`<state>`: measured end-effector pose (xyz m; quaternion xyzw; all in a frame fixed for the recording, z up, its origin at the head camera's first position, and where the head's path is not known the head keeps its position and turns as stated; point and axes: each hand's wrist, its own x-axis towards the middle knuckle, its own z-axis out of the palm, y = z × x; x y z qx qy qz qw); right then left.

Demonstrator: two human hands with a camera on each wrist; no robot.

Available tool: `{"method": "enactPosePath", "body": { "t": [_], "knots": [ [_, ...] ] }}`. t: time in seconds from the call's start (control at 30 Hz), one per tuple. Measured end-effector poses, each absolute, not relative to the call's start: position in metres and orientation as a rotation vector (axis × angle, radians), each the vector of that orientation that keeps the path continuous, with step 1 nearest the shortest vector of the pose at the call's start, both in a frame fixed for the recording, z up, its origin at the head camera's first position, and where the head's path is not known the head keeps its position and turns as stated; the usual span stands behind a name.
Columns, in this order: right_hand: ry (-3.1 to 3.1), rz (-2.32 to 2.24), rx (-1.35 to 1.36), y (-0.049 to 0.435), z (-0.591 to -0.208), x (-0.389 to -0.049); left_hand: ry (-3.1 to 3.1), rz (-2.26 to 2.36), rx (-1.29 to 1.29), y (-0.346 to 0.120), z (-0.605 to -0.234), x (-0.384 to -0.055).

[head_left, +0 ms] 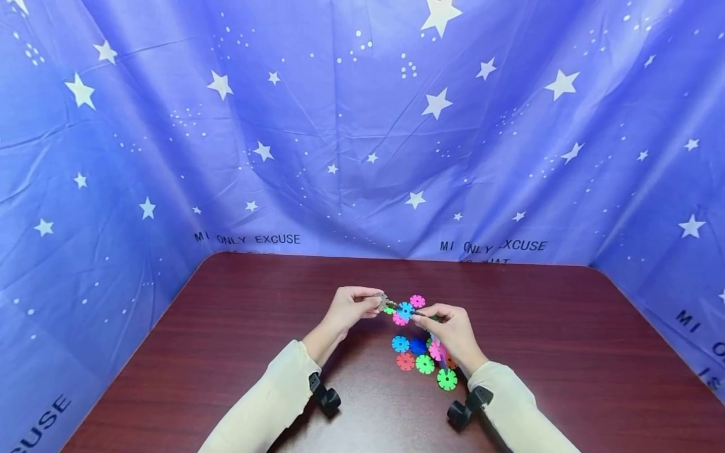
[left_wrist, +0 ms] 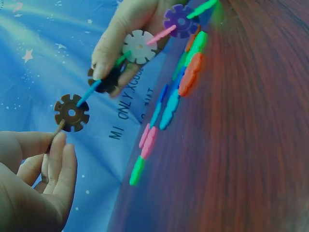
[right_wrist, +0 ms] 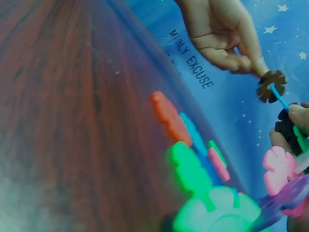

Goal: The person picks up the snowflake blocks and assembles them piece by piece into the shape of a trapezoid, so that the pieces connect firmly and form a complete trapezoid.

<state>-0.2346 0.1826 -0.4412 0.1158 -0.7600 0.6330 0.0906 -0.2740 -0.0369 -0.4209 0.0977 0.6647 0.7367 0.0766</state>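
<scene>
My left hand [head_left: 347,309] pinches a greyish-brown slotted snowflake disc [head_left: 382,301] by thumb and fingertips. In the left wrist view that disc stands edge-on, fitted into a brown disc [left_wrist: 62,107]. From there a chain runs through a blue disc [left_wrist: 89,93] to a black disc [left_wrist: 109,81]. My right hand [head_left: 453,327] grips the black disc between thumb and fingers. Beyond it the chain carries on with a green disc, a white disc [left_wrist: 133,42], a pink disc [left_wrist: 161,35], a purple disc [left_wrist: 175,24] and a green disc [head_left: 442,379], below my right hand.
Several loose discs lie on the dark red-brown table [head_left: 238,352] below and behind the chain, among them a red disc [head_left: 401,363], a green disc [head_left: 421,367] and a pink disc [head_left: 419,297]. A blue star-patterned curtain [head_left: 340,126] encloses the table's back and sides.
</scene>
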Motion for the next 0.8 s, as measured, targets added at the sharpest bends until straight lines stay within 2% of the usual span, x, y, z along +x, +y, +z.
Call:
{"method": "enactPosePath", "body": {
  "t": [0.2, 0.8],
  "knots": [
    [-2.352, 1.830, 0.289, 0.176, -0.436, -0.233, 1.988, 2.196, 0.264, -0.040, -0.427, -0.275],
    [-2.546, 1.560, 0.425, 0.163, -0.416, -0.238, 2.025, 2.170, 0.296, -0.036, -0.425, -0.269]
  ]
}}
